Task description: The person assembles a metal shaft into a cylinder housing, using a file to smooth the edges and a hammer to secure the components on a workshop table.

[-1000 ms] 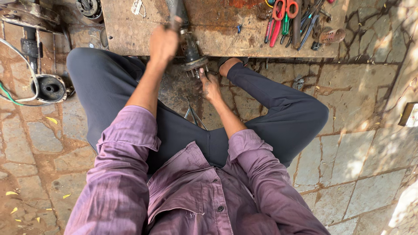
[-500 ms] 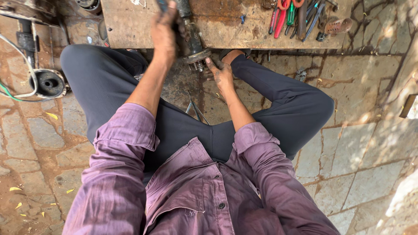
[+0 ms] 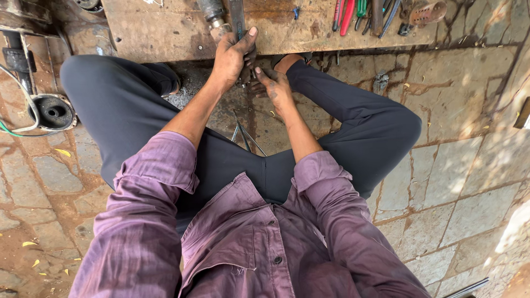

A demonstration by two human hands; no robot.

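Observation:
I sit cross-legged on a stone floor in a purple shirt and dark trousers. My left hand point(image 3: 233, 58) is closed around a greasy metal shaft part point(image 3: 212, 14) at the near edge of a wooden board point(image 3: 149, 30), with the thumb stretched up along a flat metal bar point(image 3: 237, 16). My right hand point(image 3: 274, 85) sits just below and to the right, touching the left hand. Its fingers curl onto the lower end of the same part, which both hands mostly hide.
Pliers and other tools with red and green handles point(image 3: 348, 11) lie on the board at the upper right. A round metal housing point(image 3: 52, 112) with a cable lies on the floor at the left. Thin wire pieces point(image 3: 245, 135) lie between my legs.
The view has tilted down and both hands have drawn closer together. My left hand slid down the shaft toward the board's near edge, and the right hand moved up against it.

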